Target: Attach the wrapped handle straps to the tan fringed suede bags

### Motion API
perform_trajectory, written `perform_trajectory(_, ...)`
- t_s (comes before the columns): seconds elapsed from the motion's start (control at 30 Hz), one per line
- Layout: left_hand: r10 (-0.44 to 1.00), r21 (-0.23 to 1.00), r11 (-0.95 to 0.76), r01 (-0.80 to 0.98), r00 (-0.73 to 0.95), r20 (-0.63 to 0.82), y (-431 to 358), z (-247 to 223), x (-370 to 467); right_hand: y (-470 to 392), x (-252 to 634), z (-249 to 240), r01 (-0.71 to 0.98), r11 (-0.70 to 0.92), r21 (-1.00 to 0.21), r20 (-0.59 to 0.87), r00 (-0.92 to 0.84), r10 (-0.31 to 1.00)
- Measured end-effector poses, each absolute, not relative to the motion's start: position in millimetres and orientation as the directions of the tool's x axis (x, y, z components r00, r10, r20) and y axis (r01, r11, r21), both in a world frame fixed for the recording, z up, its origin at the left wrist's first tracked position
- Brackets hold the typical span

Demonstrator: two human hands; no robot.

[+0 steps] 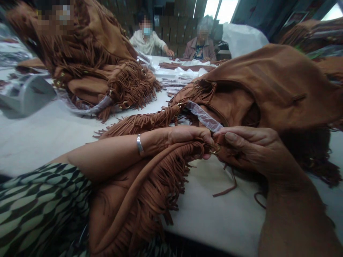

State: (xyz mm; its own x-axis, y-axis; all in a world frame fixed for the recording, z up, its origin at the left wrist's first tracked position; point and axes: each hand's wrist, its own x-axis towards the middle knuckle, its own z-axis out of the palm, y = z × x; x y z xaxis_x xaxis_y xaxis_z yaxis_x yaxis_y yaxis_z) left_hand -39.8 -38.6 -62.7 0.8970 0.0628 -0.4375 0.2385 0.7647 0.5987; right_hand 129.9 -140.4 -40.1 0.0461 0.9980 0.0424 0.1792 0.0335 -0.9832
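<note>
A brown fringed bag (150, 178) lies at the table's near edge, below my left forearm. My left hand (191, 137) is closed on its upper corner, close to a gold metal ring (214, 148). From the other side my right hand (249, 142) pinches a short brown strap tab (220, 139) beside that ring. A strap wrapped in clear plastic (205, 117) runs up and left from behind my fingers. A thin brown lace (232, 182) hangs below onto the table. My fingers hide part of the ring and the tab.
A large brown bag (289, 85) stands at the right, and a pile of fringed bags (102, 67) rises at the left. On the white table (40, 139) lies a grey plastic object (28, 94). Two people (148, 41) sit across the table near wrapped strips (175, 82).
</note>
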Motion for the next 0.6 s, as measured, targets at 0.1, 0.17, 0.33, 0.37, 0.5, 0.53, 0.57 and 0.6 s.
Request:
perform_trajectory(0.1, 0.009, 0.646, 0.697, 0.313, 0.896, -0.443, -41.0, -62.7, -39.8, -141.0, 129.5, -38.7, 0.129, 0.020, -0.991, 0.022, 0.019, 1.000)
perform_trajectory(0.17, -0.010, 0.673, 0.658, 0.339, 0.897, -0.442, -43.1, -62.5, -39.6, -141.4, 130.0, -38.1, 0.144, 0.011, -0.989, 0.011, 0.001, 1.000)
perform_trajectory(0.33, -0.010, 0.683, 0.646, 0.340, 0.899, -0.438, -47.3, -63.5, -39.9, -141.3, 132.8, -40.0, 0.055, -0.059, -0.997, -0.064, -0.094, 0.993)
perform_trajectory(0.37, -0.001, 0.685, 0.650, 0.330, 0.901, -0.434, -47.7, -64.1, -40.3, -141.1, 133.5, -41.1, 0.019, -0.065, -0.998, -0.067, -0.104, 0.992)
perform_trajectory(0.5, 0.024, 0.691, 0.665, 0.284, 0.917, -0.399, -48.7, -66.3, -41.9, -140.5, 135.8, -44.7, -0.025, -0.067, -0.997, -0.062, -0.142, 0.988)
perform_trajectory(0.53, 0.026, 0.689, 0.671, 0.274, 0.920, -0.392, -49.0, -66.6, -42.1, -140.5, 136.0, -45.1, -0.023, -0.061, -0.998, -0.057, -0.155, 0.986)
perform_trajectory(0.57, 0.030, 0.685, 0.679, 0.264, 0.922, -0.385, -49.5, -66.7, -42.2, -140.5, 136.0, -45.2, -0.021, -0.054, -0.998, -0.050, -0.164, 0.985)
perform_trajectory(0.6, 0.031, 0.682, 0.686, 0.256, 0.925, -0.378, -50.0, -66.7, -42.3, -140.5, 135.9, -45.2, -0.021, -0.045, -0.999, -0.041, -0.167, 0.985)
